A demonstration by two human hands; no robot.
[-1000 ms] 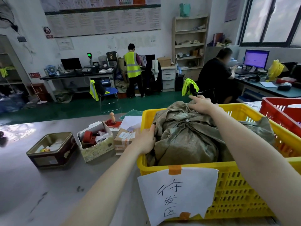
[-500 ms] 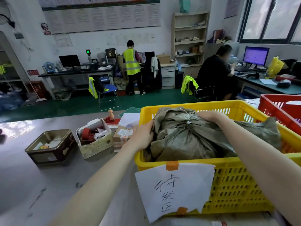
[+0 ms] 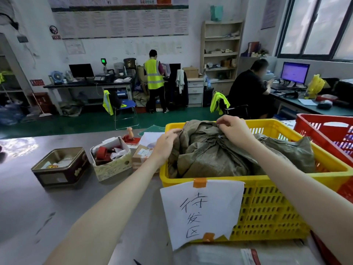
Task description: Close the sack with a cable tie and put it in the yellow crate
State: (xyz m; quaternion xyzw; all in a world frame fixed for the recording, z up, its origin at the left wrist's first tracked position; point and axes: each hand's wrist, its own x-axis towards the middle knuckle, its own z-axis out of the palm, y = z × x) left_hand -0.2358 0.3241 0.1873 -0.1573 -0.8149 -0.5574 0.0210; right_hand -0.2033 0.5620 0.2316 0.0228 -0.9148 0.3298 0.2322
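Hands (image 3: 234, 129) now higher on crumpled olive sack (image 3: 214, 153)

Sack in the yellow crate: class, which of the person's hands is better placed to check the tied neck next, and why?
Probably the right hand. It sits on the gathered top of the sack, fingers pinching the folds there. The left hand is at the sack's side edge by the yellow crate rim.

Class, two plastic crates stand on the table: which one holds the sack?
The yellow crate, the one bearing the handwritten paper sign, holds the sack; the red crate stands beside it.
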